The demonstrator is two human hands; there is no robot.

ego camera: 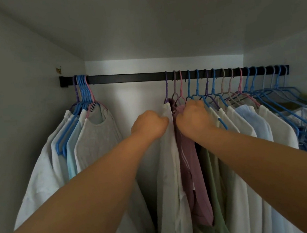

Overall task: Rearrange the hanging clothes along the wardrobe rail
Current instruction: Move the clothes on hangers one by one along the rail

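My left hand (149, 123) is curled into a fist on the shoulder edge of the white garment (170, 162), pinching the cloth just below its purple hanger (166, 91). My right hand (193, 114) is curled too, knuckles toward the camera, pressed in among the mauve garment (192, 169) and the blue hangers beside it. I cannot tell whether it grips a hanger, cloth, or nothing.

The white garment hangs at the left end of the main group, near the middle of the black rail (125, 78). A bare stretch of rail separates it from a bunched group of hangers (82, 90) at the far left.

Risks, as I judge them:
- Pulling on cloth instead of the hanger could slide the garment off its shoulders.
- A sideways pull could tilt the hook, so it binds on the rail or lifts off.
- The neighbouring hooks are closely spaced; the right hand may drag several at once or tangle them.

Orientation: the garment's long axis runs vertically, collar up at the hook, hem below the frame. It hangs edge-on to me, and its hanger lies across the rail. The rail runs left to right and appears to dip slightly rightward.
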